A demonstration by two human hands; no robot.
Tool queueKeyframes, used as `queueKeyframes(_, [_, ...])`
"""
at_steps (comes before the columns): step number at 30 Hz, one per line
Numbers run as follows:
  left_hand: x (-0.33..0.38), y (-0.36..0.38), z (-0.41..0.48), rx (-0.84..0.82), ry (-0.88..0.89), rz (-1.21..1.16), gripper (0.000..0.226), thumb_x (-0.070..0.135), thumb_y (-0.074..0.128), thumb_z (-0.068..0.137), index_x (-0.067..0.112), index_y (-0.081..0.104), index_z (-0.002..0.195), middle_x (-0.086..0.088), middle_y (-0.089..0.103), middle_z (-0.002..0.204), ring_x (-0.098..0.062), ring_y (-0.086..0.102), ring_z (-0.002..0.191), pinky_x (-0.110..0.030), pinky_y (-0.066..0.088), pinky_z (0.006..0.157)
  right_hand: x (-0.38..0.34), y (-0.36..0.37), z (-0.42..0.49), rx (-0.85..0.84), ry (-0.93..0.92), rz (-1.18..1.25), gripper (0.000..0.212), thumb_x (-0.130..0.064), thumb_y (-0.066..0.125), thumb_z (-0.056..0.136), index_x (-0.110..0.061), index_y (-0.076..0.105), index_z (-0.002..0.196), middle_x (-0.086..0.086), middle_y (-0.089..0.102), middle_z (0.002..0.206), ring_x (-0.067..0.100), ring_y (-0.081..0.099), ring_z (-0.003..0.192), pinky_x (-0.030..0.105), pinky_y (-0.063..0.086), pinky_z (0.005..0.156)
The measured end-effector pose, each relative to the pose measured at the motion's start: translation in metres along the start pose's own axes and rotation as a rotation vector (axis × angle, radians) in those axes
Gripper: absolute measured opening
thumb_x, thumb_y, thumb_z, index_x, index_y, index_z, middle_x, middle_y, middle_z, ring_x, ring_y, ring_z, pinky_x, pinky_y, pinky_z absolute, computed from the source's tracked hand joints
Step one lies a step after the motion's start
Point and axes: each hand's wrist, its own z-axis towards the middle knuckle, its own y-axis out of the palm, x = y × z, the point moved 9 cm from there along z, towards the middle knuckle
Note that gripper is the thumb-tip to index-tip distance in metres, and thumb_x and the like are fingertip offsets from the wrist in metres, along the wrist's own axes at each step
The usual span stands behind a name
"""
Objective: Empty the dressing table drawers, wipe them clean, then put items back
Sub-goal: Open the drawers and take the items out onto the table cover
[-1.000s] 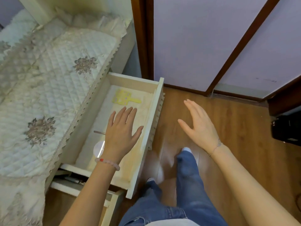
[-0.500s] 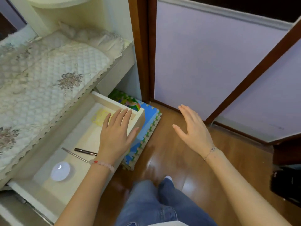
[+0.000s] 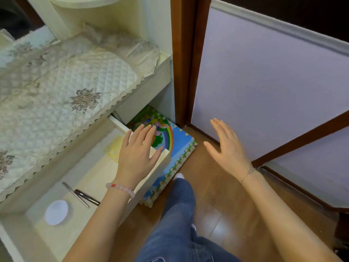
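Left hand (image 3: 137, 157) shifted toward drawer (image 3: 160, 163) corner, flat, splayed, empty, right hand (image 3: 229, 148) spread, holding nothing

No readable txt or nos. anywhere (foam mat (image 3: 170, 142) shows pics only).

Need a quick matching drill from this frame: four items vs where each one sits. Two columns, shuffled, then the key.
1. white round lid
2. yellow card
3. rainbow foam mat
4. quilted cover

A. on the floor beside the drawer
B. on the dressing table top
C. drawer's near end
D. drawer's far end, by the left hand

Pairs: 1-C, 2-D, 3-A, 4-B
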Motion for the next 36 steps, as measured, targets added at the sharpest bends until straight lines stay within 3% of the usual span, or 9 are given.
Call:
queueKeyframes(13, [-0.074,0.032,0.109,-0.037,-0.194,-0.013,0.061,0.050,0.034,0.091,0.010,0.046,0.135,-0.007,0.053,0.135,-0.026,0.043,0.130,-0.045,0.029,0.111,-0.008,0.051,0.167,-0.204,-0.148,-0.001,0.061,-0.041,0.045,0.094,-0.022,0.021,0.147,-0.005,0.021,0.154,0.011,0.014,0.143,0.038,0.017,0.118])
queueKeyframes(21, [-0.120,0.045,0.139,-0.067,-0.364,0.015,0.062,0.050,0.033,0.091,0.010,0.044,0.137,-0.008,0.051,0.136,-0.027,0.042,0.131,-0.043,0.025,0.111,-0.027,0.086,0.238,-0.270,-0.291,0.074,0.064,-0.048,0.038,0.089,-0.016,0.030,0.144,0.000,0.032,0.150,0.014,0.024,0.140,0.040,0.023,0.116])
queueKeyframes(26, [-0.147,0.065,0.168,-0.066,-0.442,-0.035,0.062,0.050,0.033,0.091,0.011,0.041,0.139,-0.009,0.048,0.139,-0.028,0.038,0.133,-0.044,0.024,0.111,-0.023,0.128,0.271,-0.396,-0.283,0.148,0.061,-0.035,0.050,0.093,-0.014,0.027,0.145,0.002,0.029,0.151,0.016,0.023,0.140,0.034,0.024,0.115])
queueKeyframes(30, [-0.161,0.080,0.194,-0.037,-0.434,-0.049,0.062,0.048,0.034,0.091,0.011,0.042,0.139,-0.010,0.046,0.141,-0.030,0.037,0.133,-0.045,0.025,0.111,-0.011,0.171,0.290,-0.481,-0.078,0.398,0.058,-0.030,0.051,0.093,-0.018,0.027,0.145,-0.001,0.028,0.151,0.015,0.025,0.139,0.032,0.027,0.113])
queueKeyframes(33, [-0.168,0.097,0.209,-0.073,-0.368,-0.036,0.062,0.048,0.034,0.091,0.013,0.038,0.142,-0.008,0.041,0.145,-0.028,0.033,0.136,-0.043,0.019,0.113,0.000,0.219,0.297,-0.619,0.296,0.820,0.049,-0.029,0.050,0.095,-0.022,0.035,0.141,-0.002,0.032,0.149,0.013,0.031,0.135,0.028,0.031,0.106])
queueKeyframes(36, [-0.172,0.113,0.216,-0.126,-0.299,-0.034,0.063,0.049,0.033,0.090,0.016,0.033,0.145,-0.005,0.036,0.149,-0.025,0.028,0.139,-0.043,0.017,0.114,0.000,0.267,0.300,-0.720,0.683,1.221,0.045,-0.034,0.041,0.098,-0.018,0.037,0.140,0.002,0.038,0.147,0.017,0.037,0.133,0.037,0.033,0.106])
